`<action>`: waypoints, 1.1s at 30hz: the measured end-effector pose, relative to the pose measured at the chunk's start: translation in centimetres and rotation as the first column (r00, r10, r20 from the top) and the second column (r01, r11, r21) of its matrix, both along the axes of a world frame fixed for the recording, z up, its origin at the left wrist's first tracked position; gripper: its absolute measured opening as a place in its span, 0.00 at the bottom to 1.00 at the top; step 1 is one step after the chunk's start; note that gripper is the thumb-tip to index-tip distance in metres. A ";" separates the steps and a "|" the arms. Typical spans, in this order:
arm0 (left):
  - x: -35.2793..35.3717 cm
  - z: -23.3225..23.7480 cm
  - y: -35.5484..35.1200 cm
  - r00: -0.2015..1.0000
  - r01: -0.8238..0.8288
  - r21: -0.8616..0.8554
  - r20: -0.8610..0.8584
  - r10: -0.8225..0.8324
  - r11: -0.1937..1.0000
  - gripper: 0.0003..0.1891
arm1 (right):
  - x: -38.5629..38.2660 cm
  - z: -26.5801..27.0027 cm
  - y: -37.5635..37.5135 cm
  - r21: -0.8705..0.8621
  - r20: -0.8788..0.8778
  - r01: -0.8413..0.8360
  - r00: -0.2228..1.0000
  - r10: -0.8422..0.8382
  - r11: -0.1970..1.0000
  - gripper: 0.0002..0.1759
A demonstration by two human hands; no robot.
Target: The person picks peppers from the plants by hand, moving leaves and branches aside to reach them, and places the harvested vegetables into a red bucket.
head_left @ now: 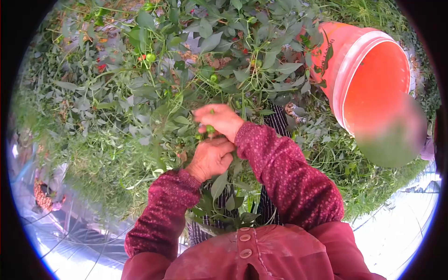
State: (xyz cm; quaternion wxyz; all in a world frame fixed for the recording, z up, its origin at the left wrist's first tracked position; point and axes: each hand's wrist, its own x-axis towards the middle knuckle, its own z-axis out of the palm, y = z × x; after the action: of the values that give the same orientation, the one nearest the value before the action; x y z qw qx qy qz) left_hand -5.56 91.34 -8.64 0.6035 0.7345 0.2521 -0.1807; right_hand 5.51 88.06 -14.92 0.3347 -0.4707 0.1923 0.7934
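Note:
Both hands meet among leafy green plants (221,84) in the middle of the view. My left hand (210,158) is closed, its fingers curled round something I cannot make out. Just above it, my right hand (220,120) reaches leftward over a small green fruit (210,129), its fingertips blurred. Whether the right fingers grip the fruit is hard to tell. Another green fruit (213,78) hangs among the stems further up.
An orange-red bucket (333,60) with a white rim lies tilted at the upper right. A blurred patch covers part of its lower edge. Reddish fruit (101,67) shows at the upper left. Translucent sheeting (88,242) lies at the lower left.

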 end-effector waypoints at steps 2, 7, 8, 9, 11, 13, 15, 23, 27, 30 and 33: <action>-0.3 1.0 0.8 0.999 -0.012 -0.049 0.031 0.014 0.999 0.10 | -1.8 -2.2 -2.4 0.069 0.064 -0.154 0.987 0.150 0.986 0.16; 0.6 -0.2 4.4 0.782 -0.619 -0.080 -0.159 0.603 0.781 0.19 | -0.8 -0.9 -4.5 0.299 0.015 -0.059 0.998 0.057 0.952 0.20; 0.5 -1.0 4.3 0.782 -0.618 -0.072 -0.157 0.603 0.783 0.19 | -0.6 -0.9 -4.6 0.295 -0.099 0.099 0.992 -0.073 0.950 0.21; 0.6 -1.7 4.0 0.766 -0.639 -0.119 -0.193 0.613 0.760 0.19 | -0.5 -1.0 -4.7 0.309 -0.195 0.244 0.962 -0.190 0.919 0.23; 0.7 -2.4 3.8 0.729 -0.681 -0.280 -0.349 0.589 0.677 0.19 | 0.2 -0.5 -4.3 0.251 -0.199 0.288 0.950 -0.242 0.924 0.24; 1.1 -2.8 3.3 0.785 -0.614 -0.251 -0.295 0.545 0.749 0.19 | -0.8 -1.5 -5.1 0.229 -0.203 0.248 0.958 -0.203 0.941 0.24; 1.6 -2.6 3.5 0.780 -0.623 -0.314 -0.321 0.537 0.716 0.18 | -0.3 -0.6 -4.7 0.185 -0.186 0.227 0.964 -0.193 0.956 0.23; -1.4 -8.7 6.3 0.839 -0.100 -0.188 -0.544 -0.019 0.977 0.18 | 1.0 -1.1 -5.2 0.156 -0.096 0.285 0.957 -0.272 0.946 0.14; -0.6 -10.0 5.2 0.694 0.424 -0.161 -0.574 -0.434 0.891 0.20 | 0.4 -1.8 -5.8 0.267 -0.117 0.287 0.957 -0.265 0.920 0.15; 0.1 -12.0 6.1 0.631 0.643 -0.230 -0.381 -0.676 0.730 0.14 | 0.8 -1.8 -5.5 0.334 -0.133 0.270 0.962 -0.238 0.903 0.14; -0.2 -10.4 5.5 0.698 0.590 -0.115 -0.426 -0.576 0.799 0.11 | 0.6 -1.2 -4.7 0.434 -0.024 0.248 0.964 -0.264 0.866 0.12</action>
State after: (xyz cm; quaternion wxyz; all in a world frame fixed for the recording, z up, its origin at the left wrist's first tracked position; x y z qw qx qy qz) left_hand -5.77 96.81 -19.00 0.4309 0.7246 0.1389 -0.5196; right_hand 6.10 83.37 -16.11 0.5364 -0.3691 0.0660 0.7561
